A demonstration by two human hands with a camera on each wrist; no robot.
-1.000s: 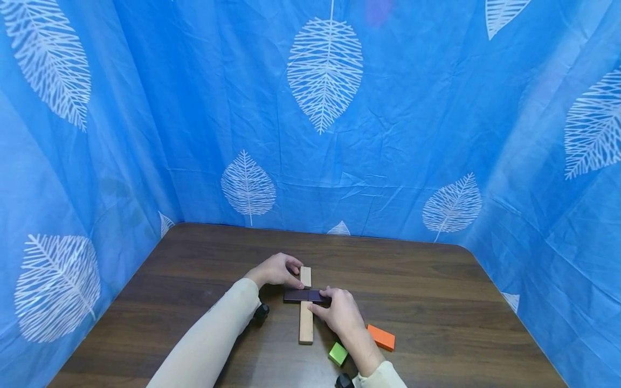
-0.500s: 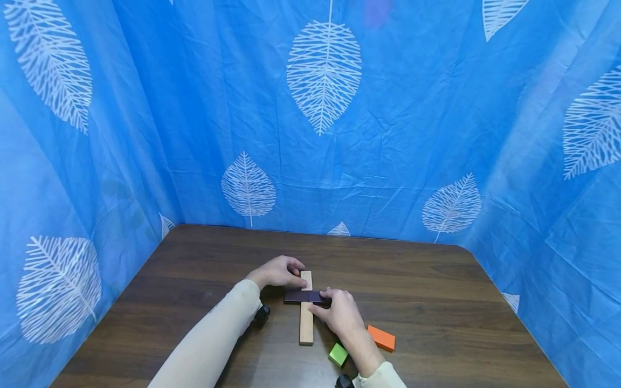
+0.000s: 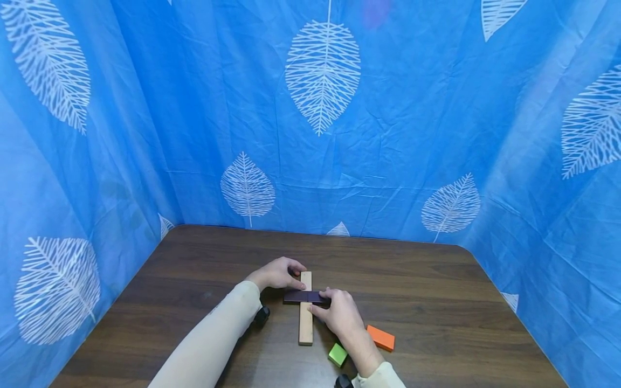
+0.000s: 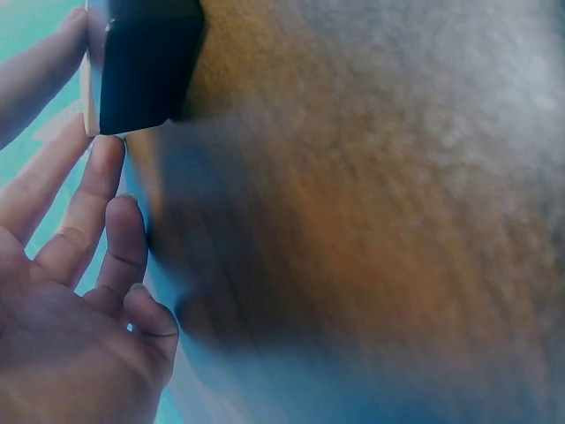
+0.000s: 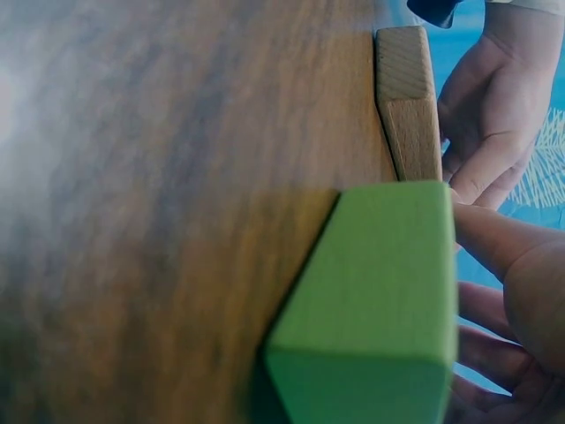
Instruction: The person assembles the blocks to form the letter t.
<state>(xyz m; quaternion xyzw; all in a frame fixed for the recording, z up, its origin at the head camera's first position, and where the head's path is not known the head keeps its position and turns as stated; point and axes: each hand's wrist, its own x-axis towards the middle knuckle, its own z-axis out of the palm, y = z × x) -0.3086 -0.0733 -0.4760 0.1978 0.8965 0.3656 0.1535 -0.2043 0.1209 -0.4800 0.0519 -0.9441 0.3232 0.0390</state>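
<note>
Two dark purple blocks (image 3: 295, 297) lie end to end as a crossbar. A short light wooden block (image 3: 306, 279) meets their far side, and a longer light wooden block (image 3: 305, 326) runs from their near side. My left hand (image 3: 277, 274) holds the short wooden block, thumb by its near end and fingertips at its far end. My right hand (image 3: 343, 312) grips the right purple block, index finger over its right part. The right thumb reaches the corner of the long wooden block. In the left wrist view, a dark purple block (image 4: 146, 71) stands close beyond the fingers.
A green block (image 3: 337, 355) lies beside the right wrist and looms large in the right wrist view. An orange block (image 3: 380, 338) lies to the right of the forearm. Blue leaf-print cloth (image 3: 388, 134) hangs around the brown table (image 3: 436, 302).
My left hand has drawn the short wooden block toward me, and the gap to the purple blocks has closed. The right hand has stayed in place.
</note>
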